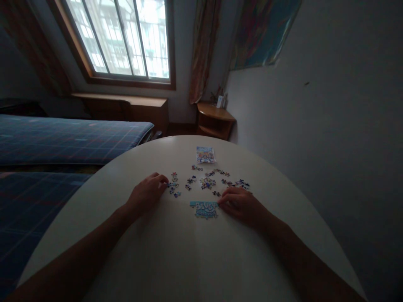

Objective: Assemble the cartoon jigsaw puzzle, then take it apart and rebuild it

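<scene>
A partly joined jigsaw puzzle (206, 209), light blue with big letters, lies on the white table in front of me. My right hand (241, 204) is at its upper right corner, thumb and fingers closed together; whatever they pinch is hidden. On the left, my left hand (147, 191) rests on the table with its fingertips closed on a small bluish puzzle piece at the edge of a group of loose puzzle pieces (174, 184). A heap of further pieces (208, 183) lies between the hands, and others (242, 183) are just beyond my right fingers.
The round white table (176, 251) has a curved edge. Toward its far side lies a small picture sheet or packet (205, 154). A bed with a plaid cover (72, 140) stands left, a wooden corner shelf (215, 112) behind, and a wall (330, 126) right.
</scene>
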Available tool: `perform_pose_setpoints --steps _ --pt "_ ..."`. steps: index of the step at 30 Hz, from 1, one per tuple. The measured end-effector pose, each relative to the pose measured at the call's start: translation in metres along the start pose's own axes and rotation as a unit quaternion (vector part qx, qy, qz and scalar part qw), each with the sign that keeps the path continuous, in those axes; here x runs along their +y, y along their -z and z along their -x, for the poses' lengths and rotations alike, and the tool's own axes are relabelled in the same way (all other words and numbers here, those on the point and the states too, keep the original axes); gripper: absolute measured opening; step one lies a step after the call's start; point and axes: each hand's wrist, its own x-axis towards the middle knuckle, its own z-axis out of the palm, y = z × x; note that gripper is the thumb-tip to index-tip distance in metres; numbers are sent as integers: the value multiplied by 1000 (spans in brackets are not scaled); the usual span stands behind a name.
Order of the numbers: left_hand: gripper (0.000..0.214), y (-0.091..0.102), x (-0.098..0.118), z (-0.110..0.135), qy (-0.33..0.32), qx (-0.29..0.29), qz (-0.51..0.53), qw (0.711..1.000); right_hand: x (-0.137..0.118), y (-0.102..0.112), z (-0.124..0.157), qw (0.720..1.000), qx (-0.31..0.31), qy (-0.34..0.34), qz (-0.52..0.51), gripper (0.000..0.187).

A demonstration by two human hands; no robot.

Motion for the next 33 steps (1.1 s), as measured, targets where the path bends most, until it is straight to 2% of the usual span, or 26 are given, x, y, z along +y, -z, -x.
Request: perform_pose_setpoints --steps 6,13,19,25,33 --pt "21 -6 -5 -2 -9 2 9 1000 1 -1 0 1000 1 1 -2 11" --pt "23 -3 2 0 -14 26 13 999 -1 0 0 1000 -1 -1 -2 11" --pt "22 -9 13 4 -92 69 0 993 0 0 0 1000 -3 -4 -1 11" --pt "19 -13 17 3 -138 63 7 988 -2 0 -1 1000 -2 -6 -4 10" --pt "9 -13 23 1 -161 53 -5 986 -3 -3 -1 1000 9 -6 -11 9"
